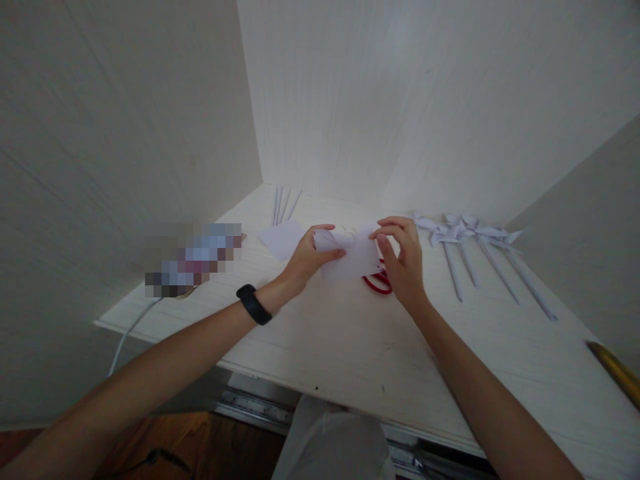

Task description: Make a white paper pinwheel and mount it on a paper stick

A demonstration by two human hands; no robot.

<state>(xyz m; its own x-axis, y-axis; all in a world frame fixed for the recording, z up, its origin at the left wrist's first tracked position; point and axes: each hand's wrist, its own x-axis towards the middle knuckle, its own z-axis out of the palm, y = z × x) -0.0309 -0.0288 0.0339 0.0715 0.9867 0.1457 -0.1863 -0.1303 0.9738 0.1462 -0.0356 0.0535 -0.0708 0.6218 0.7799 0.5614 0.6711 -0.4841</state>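
Note:
My left hand (305,261), with a black band on its wrist, pinches the left side of a white sheet of paper (350,263) between thumb and fingers. The sheet is held above the white table, its upper part curled over. At its upper right corner, the bent fingers and thumb of my right hand (403,257) close on the paper. Red-handled scissors (379,283) lie beneath, partly hidden by the sheet and my right hand.
Several white paper pinwheels (463,230) on rolled sticks lie at the right. A square of paper (281,239) and thin paper sticks (283,205) lie back left. A blurred-out object (195,260) with a cable (131,330) stands left. Walls enclose the white table (320,340).

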